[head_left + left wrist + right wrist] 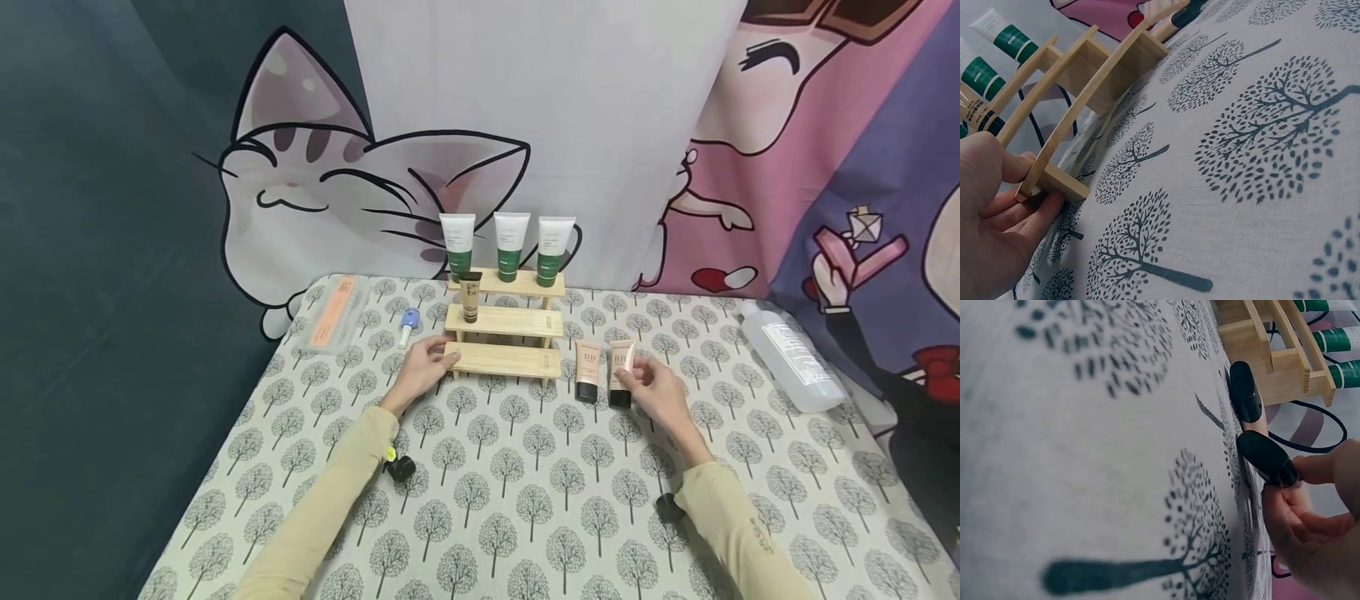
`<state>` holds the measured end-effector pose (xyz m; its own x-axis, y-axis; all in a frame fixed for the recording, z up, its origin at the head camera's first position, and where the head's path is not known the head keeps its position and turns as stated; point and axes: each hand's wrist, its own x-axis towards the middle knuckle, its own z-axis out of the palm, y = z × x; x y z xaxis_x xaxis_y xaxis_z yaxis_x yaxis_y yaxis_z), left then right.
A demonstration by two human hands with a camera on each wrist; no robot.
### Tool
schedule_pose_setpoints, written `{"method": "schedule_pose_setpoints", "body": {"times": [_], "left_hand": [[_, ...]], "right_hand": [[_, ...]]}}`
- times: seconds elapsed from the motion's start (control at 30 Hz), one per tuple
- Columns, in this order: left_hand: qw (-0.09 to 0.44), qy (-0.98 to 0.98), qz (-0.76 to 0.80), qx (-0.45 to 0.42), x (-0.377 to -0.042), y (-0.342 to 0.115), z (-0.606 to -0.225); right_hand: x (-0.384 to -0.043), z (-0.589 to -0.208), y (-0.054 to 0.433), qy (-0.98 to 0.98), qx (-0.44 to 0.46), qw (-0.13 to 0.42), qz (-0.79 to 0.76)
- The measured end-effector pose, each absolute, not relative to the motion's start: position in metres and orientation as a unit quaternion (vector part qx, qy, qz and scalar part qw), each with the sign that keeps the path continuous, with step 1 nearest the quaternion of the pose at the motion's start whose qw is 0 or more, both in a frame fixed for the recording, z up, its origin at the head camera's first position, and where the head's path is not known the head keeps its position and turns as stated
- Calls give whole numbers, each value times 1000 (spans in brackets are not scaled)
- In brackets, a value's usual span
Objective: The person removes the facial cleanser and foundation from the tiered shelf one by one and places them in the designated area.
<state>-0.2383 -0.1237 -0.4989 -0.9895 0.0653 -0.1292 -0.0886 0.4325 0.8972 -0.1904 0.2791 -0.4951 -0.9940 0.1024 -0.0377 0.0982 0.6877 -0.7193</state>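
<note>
A three-step wooden stand [504, 358] stands near the back of the table. My left hand [427, 367] grips the left end of its lowest step, thumb on top and fingers beneath, as the left wrist view shows. Over on the right, my right hand [656, 390] pinches a pink BB cream tube [621, 375] with a black cap. A matching BB cream tube [588, 371] lies just left of it on the cloth. Three white-and-green tubes [511, 246] stand on the top step. One small gold tube [469, 297] with a dark cap stands on the middle step, at its left.
Left of the stand lie a small blue-and-white bottle [408, 325] and a clear flat case [336, 315] with an orange strip. A large clear bottle [792, 357] with a white label lies at the right edge. Behind the table hangs a printed curtain [600, 108].
</note>
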Motion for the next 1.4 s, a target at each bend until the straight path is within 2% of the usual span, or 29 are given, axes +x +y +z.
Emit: {"method": "schedule_pose_setpoints", "body": {"times": [0.47,0.77,0.9,1.2,1.4], "left_hand": [[70,843,533,-4,-240,-123,-501],[65,842,536,-1,-240,-123,-500],[62,841,537,0,-240,-123,-501],[68,839,540,-3,-240,-122,-504],[63,834,548,-5,-238,-123,-503]], "right_hand": [[-188,-490,283,-938,-68,-11,340],[-189,-481,281,-943,-42,52,327],[-193,-467,271,-940,-23,67,333],[-206,-435,237,-911,-12,28,412],[-218,-426,210,-882,23,43,469]]}}
